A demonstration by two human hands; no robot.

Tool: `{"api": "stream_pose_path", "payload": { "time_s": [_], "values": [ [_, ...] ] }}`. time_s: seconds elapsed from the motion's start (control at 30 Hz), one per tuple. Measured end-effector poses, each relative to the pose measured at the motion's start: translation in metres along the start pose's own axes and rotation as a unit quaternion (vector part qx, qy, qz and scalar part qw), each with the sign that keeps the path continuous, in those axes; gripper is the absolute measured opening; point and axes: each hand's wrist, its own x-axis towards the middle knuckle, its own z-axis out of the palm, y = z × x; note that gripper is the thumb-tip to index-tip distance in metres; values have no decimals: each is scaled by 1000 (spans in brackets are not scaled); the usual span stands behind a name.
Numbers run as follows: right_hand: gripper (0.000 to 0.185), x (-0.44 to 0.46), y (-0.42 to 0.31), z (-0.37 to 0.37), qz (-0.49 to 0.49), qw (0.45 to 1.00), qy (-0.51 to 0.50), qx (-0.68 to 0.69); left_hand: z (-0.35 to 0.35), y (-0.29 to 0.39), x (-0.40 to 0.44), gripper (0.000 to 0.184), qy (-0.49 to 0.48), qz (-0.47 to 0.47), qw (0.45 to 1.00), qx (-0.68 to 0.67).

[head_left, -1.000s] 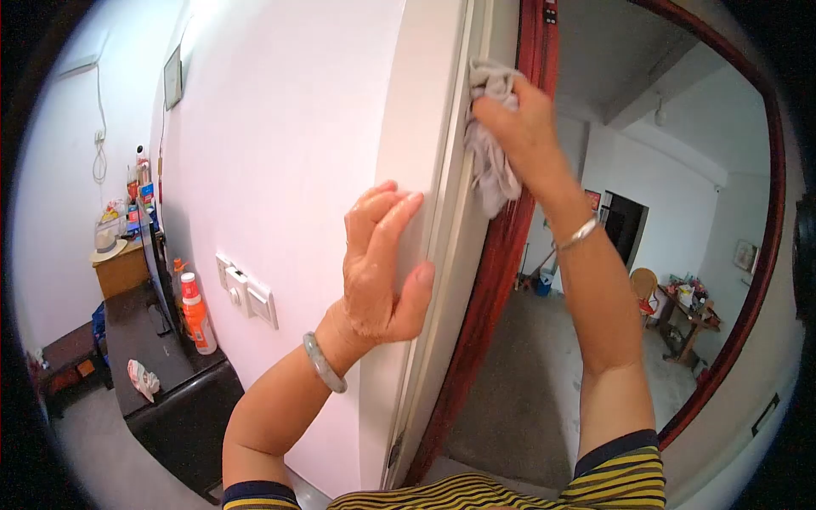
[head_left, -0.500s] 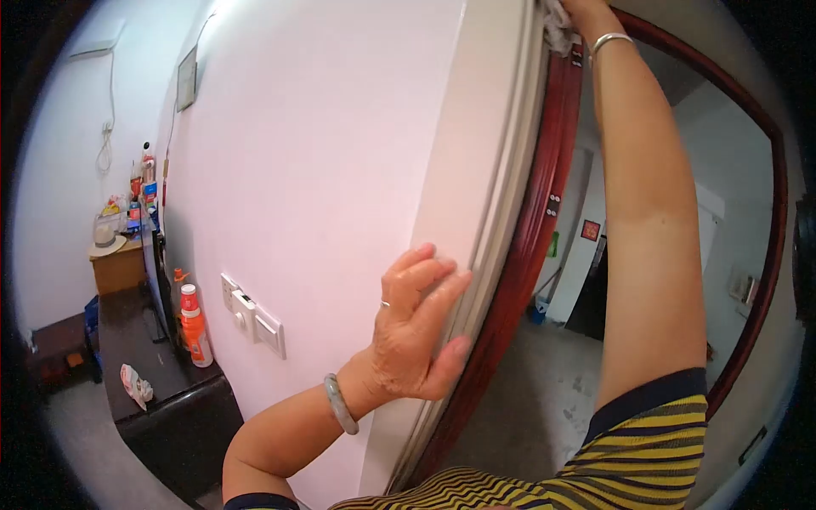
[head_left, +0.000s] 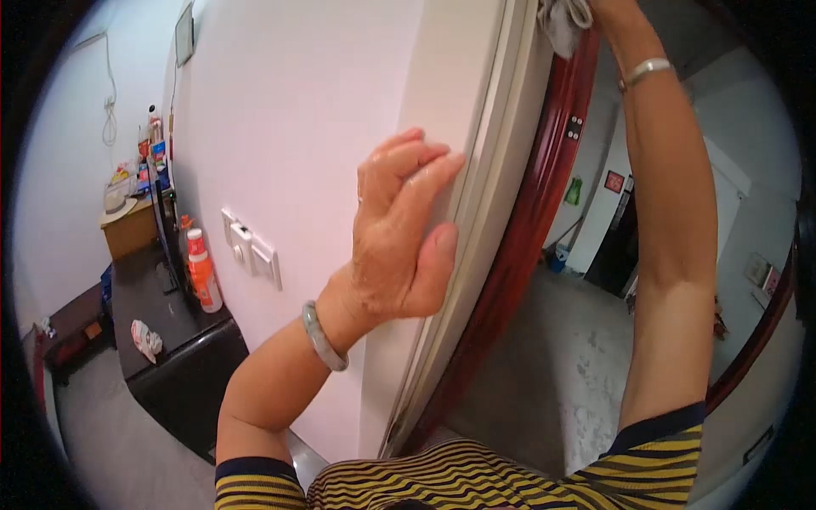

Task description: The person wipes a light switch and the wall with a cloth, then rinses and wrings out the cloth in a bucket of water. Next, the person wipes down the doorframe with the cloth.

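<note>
Basically, the pale wall (head_left: 297, 102) takes up most of the left & centre, its top cut off by the view. Next in size is the room beyond the doorway (head_left: 544, 357), partly hidden behind the raised R arm (head_left: 676, 204); its far R side is dim & hard to make out. Btwn the two run the whitish trim (head_left: 484, 187) and, just beside it, the dark red door frame (head_left: 552, 161), both slanting & cut off at the top. The dark desk (head_left: 136, 297) sits lower L, w/ its far end crowded & unclear. The striped shirt (head_left: 450, 480) is cut off at the bottom edge.

The L hand (head_left: 399, 229) is empty & loosely spread, fingers a bit bent, thumb apart, in front of the trim; can't tell if the fingertips touch it. The R hand (head_left: 610, 10) is mostly cut off at the top edge, fingers out of view, so can't tell how tightly it's closed. Right next to it, the greyish cloth (head_left: 565, 25) hangs in folds at the upper door frame, its top cut off too.

Smaller stuff: orange bottle (head_left: 204, 285) upright on the desk near the wall, label too small to read; pale hat (head_left: 117, 204) behind; switch plates (head_left: 266, 263) on the wall; crumpled wrapper (head_left: 146, 342) on the desk. Smallest: greenish-grey bangle (head_left: 323, 336) on the L wrist, silvery bangle (head_left: 650, 70) on the R.
</note>
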Motion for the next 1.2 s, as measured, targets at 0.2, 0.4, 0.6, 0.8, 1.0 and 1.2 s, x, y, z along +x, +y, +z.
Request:
{"api": "stream_pose_path", "payload": {
  "time_s": [0.2,0.4,0.6,0.8,1.0,1.2],
  "values": [
    [43,-118,-1,-11,5,995,-97,15,3,5,1,44,17,4,1000,-12],
    [41,-221,8,-3,-50,977,-209,-13,3,43,-27,50,18,-73,996,49],
    [33,-372,7,7,-44,957,-280,-60,-1,140,-118,51,-49,-208,977,-8],
    [35,-499,23,11,3,891,-452,46,2,178,-166,51,-133,-337,930,-69],
    [31,-527,23,-15,147,792,-465,368,-19,206,-191,52,-152,-427,890,-43],
    [41,-526,2,-19,-9,795,-384,470,-27,231,-206,62,-131,-545,818,-126]
  ]
}}
